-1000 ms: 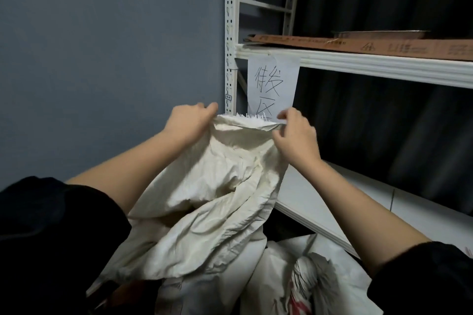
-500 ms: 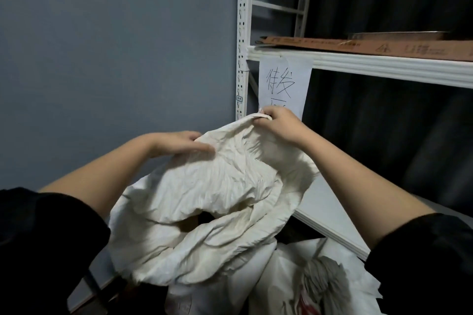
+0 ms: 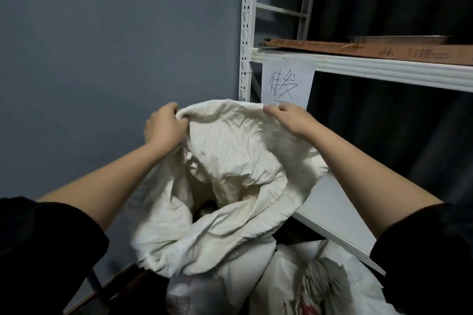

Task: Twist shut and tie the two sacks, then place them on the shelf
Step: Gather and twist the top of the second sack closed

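A grey wall (image 3: pixel 102 59) fills the left of the frame, crossed low down by a black-sleeved forearm. The left hand (image 3: pixel 163 128) is seen closed on the left edge of an open sack (image 3: pixel 230 161), a fold of the cream cloth being pinched between the curled fingers (image 3: pixel 176 110) and the palm. The sack's mouth is held spread wide between the two hands, its upper rim arched from one grip to the other and its crumpled body sagging below them in front of the shelf unit. At the right end of that rim, the right hand (image 3: pixel 291 117) is laid knuckles-up over the cloth, the fingertips (image 3: pixel 268 109) bent down onto the edge; whether cloth is pinched beneath them cannot be told. A second sack (image 3: pixel 320 281), white with grey and red print, is seen lower right, just beside the first. Behind the hands, a handwritten paper sign (image 3: pixel 286 82) is fixed to the white shelf (image 3: pixel 384 69), on which flat cardboard (image 3: pixel 371 50) is laid. A lower shelf board (image 3: pixel 337 210) is partly covered by the open sack.
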Tool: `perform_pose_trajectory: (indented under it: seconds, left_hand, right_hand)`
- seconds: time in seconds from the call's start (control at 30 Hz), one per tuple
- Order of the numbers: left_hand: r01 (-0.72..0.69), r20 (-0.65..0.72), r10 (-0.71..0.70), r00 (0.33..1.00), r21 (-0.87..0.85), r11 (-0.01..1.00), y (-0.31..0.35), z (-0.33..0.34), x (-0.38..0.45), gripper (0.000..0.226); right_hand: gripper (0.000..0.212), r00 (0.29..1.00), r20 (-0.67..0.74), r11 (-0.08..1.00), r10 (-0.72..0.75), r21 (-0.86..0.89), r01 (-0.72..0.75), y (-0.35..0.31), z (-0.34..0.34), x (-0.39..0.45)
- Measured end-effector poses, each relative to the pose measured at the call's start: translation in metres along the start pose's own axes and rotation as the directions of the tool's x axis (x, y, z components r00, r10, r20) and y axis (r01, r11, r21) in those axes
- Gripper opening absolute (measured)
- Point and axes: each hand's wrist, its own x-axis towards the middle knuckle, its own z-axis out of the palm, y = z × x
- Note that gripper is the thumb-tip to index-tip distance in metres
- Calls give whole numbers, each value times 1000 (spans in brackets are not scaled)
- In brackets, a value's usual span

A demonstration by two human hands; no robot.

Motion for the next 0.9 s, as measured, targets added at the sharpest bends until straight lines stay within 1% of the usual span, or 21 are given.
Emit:
perform_pose_trajectory:
  seconds: [0.07, 0.1, 0.13, 0.17, 0.23, 0.27, 0.33, 0.37, 0.43, 0.47, 0.5, 0.53, 0.57, 0.6, 0.63, 0.7, 0.73, 0.77, 0.8, 0.83, 0.9]
  left_hand:
    - [-24, -64, 18, 998, -97, 995, 12, -1, -3, 10]
    - [-144, -114, 136, 984, -58, 988, 17, -1, -6, 9]
    - [-346, -169, 351, 921, 58, 936, 19, 0, -10, 8]
    - [-523, -171, 554, 815, 193, 830, 19, 2, -14, 8]
    - [-697, -130, 770, 624, 353, 624, 17, 5, -14, 8]
    - [-737, -99, 817, 569, 380, 559, 17, 5, -13, 7]
    - [-801, -17, 864, 503, 365, 474, 16, 6, -9, 7]
    - [-830, 52, 873, 485, 340, 441, 16, 4, -8, 9]
    - [-856, 152, 852, 501, 230, 462, 15, -1, -7, 24]
    - [-803, 170, 787, 594, 60, 593, 17, -3, -8, 32]
    - [-639, 166, 666, 728, -190, 745, 21, -6, -9, 36]
    - [-380, 188, 507, 841, -462, 801, 26, -9, -8, 35]
    - [-132, 245, 346, 906, -613, 779, 26, -8, -3, 32]
    - [9, 299, 246, 922, -652, 758, 19, -3, 4, 23]
    - [42, 380, 214, 900, -564, 825, 12, -3, 10, 16]
    - [-32, 610, 223, 760, -308, 951, -8, 5, 17, 77]
    - [-90, 702, 237, 672, -240, 967, -14, 10, 13, 98]
    - [-109, 761, 237, 604, -215, 970, -15, 11, 5, 103]
    - [-115, 805, 261, 533, -237, 965, -14, 12, -2, 97]
    - [-82, 810, 266, 522, -263, 961, -14, 14, -8, 82]
    - [-28, 779, 228, 584, -261, 965, -12, 22, -15, 47]
  right_hand:
    - [65, 999, -45, 1000, -26, -8, 26, -14, 0, -1]
    - [63, 997, -71, 999, -42, 21, 44, -23, 0, 1]
    - [61, 995, -85, 998, -45, 42, 49, -33, -2, 1]
    - [62, 997, -69, 997, -38, 63, 42, -41, -3, 3]
    - [56, 993, 120, 991, 4, 129, -19, -49, -5, 6]
    - [46, 956, 291, 984, 31, 157, -80, -51, -6, 2]
    - [32, 800, 594, 981, 85, 92, -172, -51, -8, -11]
    - [28, 775, 627, 989, 71, 55, -135, -48, -6, -12]
    - [16, 879, 474, 999, -48, 27, 40, -44, 4, -6]
    - [13, 930, 349, 993, -113, 21, 113, -44, 8, -4]
    - [14, 962, 220, 987, -161, 24, 160, -44, 11, -1]
    - [16, 975, 118, 982, -189, 29, 187, -44, 13, 1]
    - [15, 976, 33, 976, -217, 18, 217, -46, 14, 1]
    - [14, 969, -38, 969, -245, 3, 246, -48, 14, 0]
    - [15, 957, -95, 962, -273, -11, 273, -52, 14, -1]
    - [17, 937, -164, 948, -310, 29, 318, -60, 16, -1]
    - [19, 928, -188, 934, -320, 103, 343, -64, 18, -2]
    - [20, 923, -205, 908, -325, 204, 365, -69, 21, -3]
    - [20, 918, -211, 872, -336, 300, 388, -73, 22, -4]
    - [18, 906, -207, 836, -369, 352, 421, -77, 20, -6]
    - [12, 863, -182, 796, -472, 333, 505, -83, 16, -10]
